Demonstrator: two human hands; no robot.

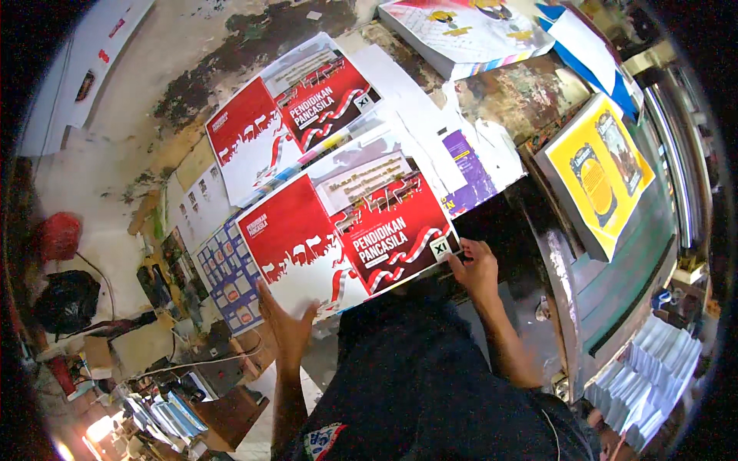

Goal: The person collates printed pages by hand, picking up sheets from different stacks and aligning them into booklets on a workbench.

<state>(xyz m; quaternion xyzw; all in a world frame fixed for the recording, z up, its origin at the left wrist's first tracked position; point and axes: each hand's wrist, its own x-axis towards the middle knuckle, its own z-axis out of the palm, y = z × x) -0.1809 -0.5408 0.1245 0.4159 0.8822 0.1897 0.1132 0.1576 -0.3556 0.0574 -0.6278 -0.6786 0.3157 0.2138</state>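
Note:
A wide red and white printed cover sheet lies tilted in front of me, with a pale picture panel and a ribbon design. Its near right corner is between the thumb and curled fingers of my right hand. My left hand rests against the near left edge, thumb and forefinger spread apart; its other fingers are partly hidden. Just beyond lies a stack of matching red covers. A blue patterned sheet sticks out on the left, and a purple printed sheet on the right.
A thick stack of yellow prints sits on the right, beside a green surface. Another print stack is at the far side. Piled white paper bundles stand low right. Books fill the lower left.

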